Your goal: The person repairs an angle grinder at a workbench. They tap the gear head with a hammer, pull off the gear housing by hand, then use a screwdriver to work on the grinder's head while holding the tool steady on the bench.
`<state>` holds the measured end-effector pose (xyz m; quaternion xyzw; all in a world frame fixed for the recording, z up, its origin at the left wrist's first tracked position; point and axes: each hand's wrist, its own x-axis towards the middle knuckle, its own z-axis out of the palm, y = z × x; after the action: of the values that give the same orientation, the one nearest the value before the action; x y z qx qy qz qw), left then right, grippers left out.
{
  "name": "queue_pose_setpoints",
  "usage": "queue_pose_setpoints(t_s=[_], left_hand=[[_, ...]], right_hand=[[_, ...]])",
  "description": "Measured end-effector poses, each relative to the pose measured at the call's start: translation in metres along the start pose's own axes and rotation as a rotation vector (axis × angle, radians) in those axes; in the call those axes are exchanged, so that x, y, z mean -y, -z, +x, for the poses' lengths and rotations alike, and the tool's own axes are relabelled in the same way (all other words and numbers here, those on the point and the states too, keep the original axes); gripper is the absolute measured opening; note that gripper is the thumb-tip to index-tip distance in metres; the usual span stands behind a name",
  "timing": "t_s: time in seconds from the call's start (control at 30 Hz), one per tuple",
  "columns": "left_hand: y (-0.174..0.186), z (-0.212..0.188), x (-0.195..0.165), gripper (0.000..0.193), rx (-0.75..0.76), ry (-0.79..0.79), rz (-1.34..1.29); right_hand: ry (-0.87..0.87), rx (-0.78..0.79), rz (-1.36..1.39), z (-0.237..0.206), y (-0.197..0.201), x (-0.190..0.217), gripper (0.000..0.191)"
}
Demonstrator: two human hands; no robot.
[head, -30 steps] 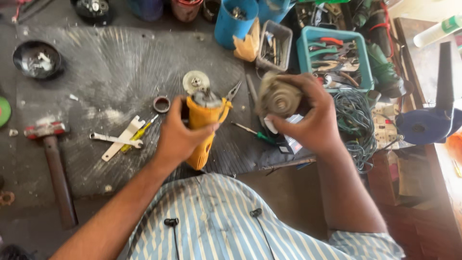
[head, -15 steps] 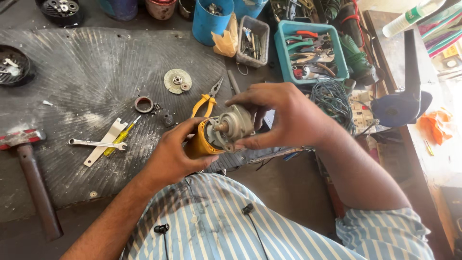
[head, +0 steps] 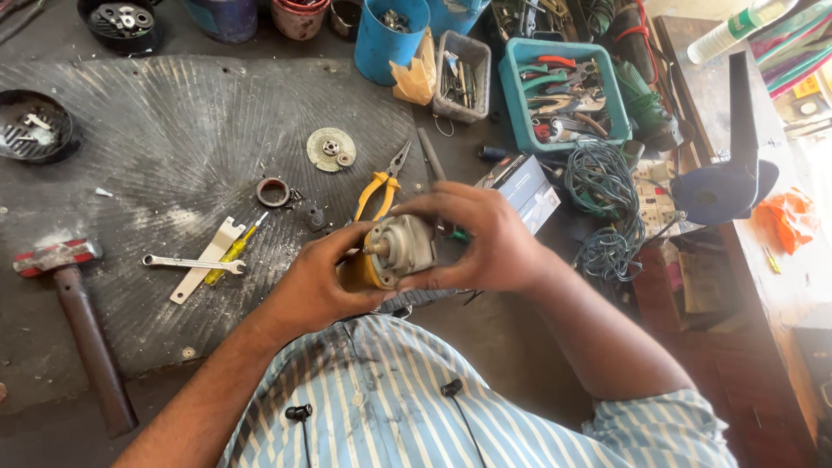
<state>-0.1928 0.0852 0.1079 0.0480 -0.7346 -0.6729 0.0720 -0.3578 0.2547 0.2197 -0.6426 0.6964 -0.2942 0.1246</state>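
Both hands hold a yellow angle grinder [head: 364, 270] close to my chest, over the front edge of the grey workbench [head: 156, 113]. My left hand [head: 312, 282] grips its yellow body from below. My right hand [head: 485, 243] wraps over the grey metal gear head [head: 403, 247], whose short spindle points left toward my left thumb. Yellow-handled pliers [head: 377, 191] lie just beyond the hands. A round metal disc [head: 330, 148] and a small ring [head: 273, 191] sit further out on the bench.
A spanner [head: 186, 262], a yellow screwdriver [head: 230, 253] and a hammer [head: 78, 321] lie at the left. A black bowl [head: 35, 126], blue cups [head: 390, 35], a grey box [head: 461, 74] and a teal tool tray [head: 563, 82] stand along the back. Coiled green cable [head: 607, 199] lies at the right.
The two hands came together: the gear head, held apart in my right hand a second ago, now sits against the yellow body, and the grinder has moved lower, toward my chest.
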Motion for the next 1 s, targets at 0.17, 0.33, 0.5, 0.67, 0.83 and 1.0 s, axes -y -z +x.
queue_pose_setpoints(t_s=[0.17, 0.33, 0.5, 0.67, 0.83, 1.0], left_hand=[[0.010, -0.003, 0.007, 0.074, 0.076, 0.008, -0.008], [0.027, -0.004, -0.024, 0.073, 0.118, -0.054, 0.284], [0.090, -0.034, -0.086, 0.061, 0.060, 0.148, 0.710], [0.107, -0.062, -0.102, 0.106, 0.076, -0.269, 0.696], [0.102, -0.069, -0.078, 0.098, 0.453, 0.015, 0.581], [0.087, -0.103, -0.054, 0.085, 0.248, -0.085, 0.406]], right_hand=[[0.059, -0.262, 0.028, -0.016, -0.046, -0.012, 0.090], [0.058, -0.483, 0.976, -0.019, -0.154, -0.027, 0.107], [-0.325, -0.325, 0.612, -0.027, -0.189, -0.032, 0.072], [-0.331, -0.153, 0.316, -0.016, -0.147, 0.011, 0.075], [-0.337, 0.165, 0.176, -0.008, -0.126, 0.061, 0.066], [-0.348, 0.250, 0.107, -0.011, -0.136, 0.081, 0.064]])
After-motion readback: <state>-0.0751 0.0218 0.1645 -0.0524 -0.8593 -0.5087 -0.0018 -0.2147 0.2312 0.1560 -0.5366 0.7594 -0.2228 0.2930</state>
